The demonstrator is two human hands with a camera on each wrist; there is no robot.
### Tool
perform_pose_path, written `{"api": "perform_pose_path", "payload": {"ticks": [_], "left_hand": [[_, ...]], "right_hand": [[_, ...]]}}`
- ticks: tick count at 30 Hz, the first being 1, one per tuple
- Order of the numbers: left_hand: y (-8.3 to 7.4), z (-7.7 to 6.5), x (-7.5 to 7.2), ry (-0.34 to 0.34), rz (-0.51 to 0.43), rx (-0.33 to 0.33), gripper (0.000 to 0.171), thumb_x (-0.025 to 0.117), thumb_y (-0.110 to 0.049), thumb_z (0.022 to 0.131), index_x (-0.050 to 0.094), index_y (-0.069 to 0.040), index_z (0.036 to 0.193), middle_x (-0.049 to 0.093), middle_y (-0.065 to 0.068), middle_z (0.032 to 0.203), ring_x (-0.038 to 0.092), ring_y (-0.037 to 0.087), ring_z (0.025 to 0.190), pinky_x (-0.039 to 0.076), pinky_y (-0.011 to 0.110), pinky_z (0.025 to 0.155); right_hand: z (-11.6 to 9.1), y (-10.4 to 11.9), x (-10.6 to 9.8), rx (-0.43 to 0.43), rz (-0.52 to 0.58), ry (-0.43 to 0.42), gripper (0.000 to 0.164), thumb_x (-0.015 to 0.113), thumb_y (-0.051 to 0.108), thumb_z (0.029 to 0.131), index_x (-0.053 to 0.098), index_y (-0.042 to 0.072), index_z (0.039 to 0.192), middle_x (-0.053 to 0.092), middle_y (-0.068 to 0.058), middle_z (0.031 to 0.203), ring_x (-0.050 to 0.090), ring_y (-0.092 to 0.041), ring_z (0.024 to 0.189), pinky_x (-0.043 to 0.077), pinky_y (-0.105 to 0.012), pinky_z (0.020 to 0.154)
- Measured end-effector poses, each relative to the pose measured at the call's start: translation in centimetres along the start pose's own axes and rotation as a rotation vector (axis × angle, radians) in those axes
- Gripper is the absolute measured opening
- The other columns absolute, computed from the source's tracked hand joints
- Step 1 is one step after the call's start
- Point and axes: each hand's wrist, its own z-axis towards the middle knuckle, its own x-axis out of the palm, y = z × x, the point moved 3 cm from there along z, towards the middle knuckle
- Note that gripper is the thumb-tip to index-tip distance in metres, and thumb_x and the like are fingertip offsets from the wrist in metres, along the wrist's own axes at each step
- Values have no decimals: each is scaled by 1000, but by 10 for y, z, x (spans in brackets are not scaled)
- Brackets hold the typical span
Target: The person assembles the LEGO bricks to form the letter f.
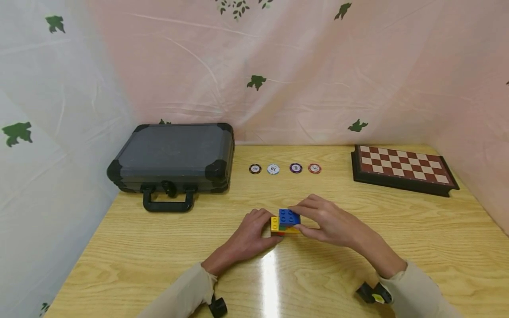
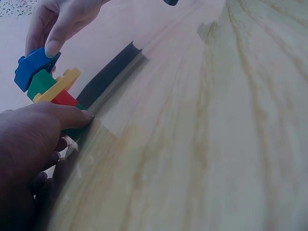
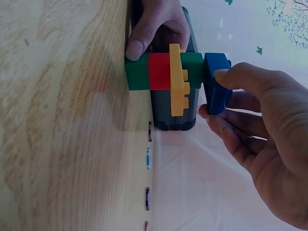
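A small stack of toy building bricks stands on the table between both hands. From the bottom up come a green brick [image 3: 138,76], a red brick [image 3: 159,71], a wider yellow plate [image 3: 176,98] and a second green brick [image 3: 192,66]. My left hand [image 1: 248,234] grips the base, its thumb on the lower green brick. Between thumb and fingers, my right hand [image 1: 330,221] pinches a blue brick [image 3: 215,61] at the top of the stack. The blue brick sits slightly askew over the upper green one; whether their studs are joined, I cannot tell.
A grey hard case [image 1: 179,152] with a black handle [image 1: 167,206] lies at the back left. Several poker chips, including a red one [image 1: 314,168], form a row behind the bricks. A checkered board box [image 1: 403,165] lies at the back right, before a patterned cloth [image 1: 302,101].
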Motion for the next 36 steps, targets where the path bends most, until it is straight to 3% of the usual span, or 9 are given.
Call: {"api": "perform_pose_path", "payload": {"ticks": [12, 17, 22, 36], "left_hand": [[0, 0, 0, -1, 5, 6, 39, 82, -30, 90, 67, -13, 122, 64, -3, 111, 51, 15, 97, 43, 38, 90], [0, 0, 0, -4, 8, 11, 39, 82, -30, 90, 67, -13, 122, 63, -3, 111, 52, 14, 97, 43, 38, 89], [-1, 0, 0, -7, 14, 11, 40, 83, -30, 90, 67, -13, 122, 63, -3, 110, 51, 15, 96, 43, 38, 89], [-1, 0, 0, -8, 11, 10, 39, 82, -29, 90, 66, -13, 123, 63, -3, 111, 52, 15, 97, 43, 39, 89]], "right_hand": [[-3, -1, 3, 51, -2, -8, 42, 82, 17, 86, 69, 2, 123, 70, -5, 112, 61, -16, 98, 57, -34, 79], [-4, -1, 6, 72, 12, -34, 41, 81, 26, 91, 68, 4, 124, 68, -3, 113, 59, -15, 100, 56, -34, 79], [-5, -2, 9, 71, 14, -58, 37, 73, 32, 99, 69, 4, 123, 68, -3, 112, 59, -15, 100, 56, -33, 78], [0, -1, 5, 76, 28, -16, 34, 79, 23, 94, 70, 3, 120, 69, -6, 111, 61, -18, 100, 56, -35, 79]]}}
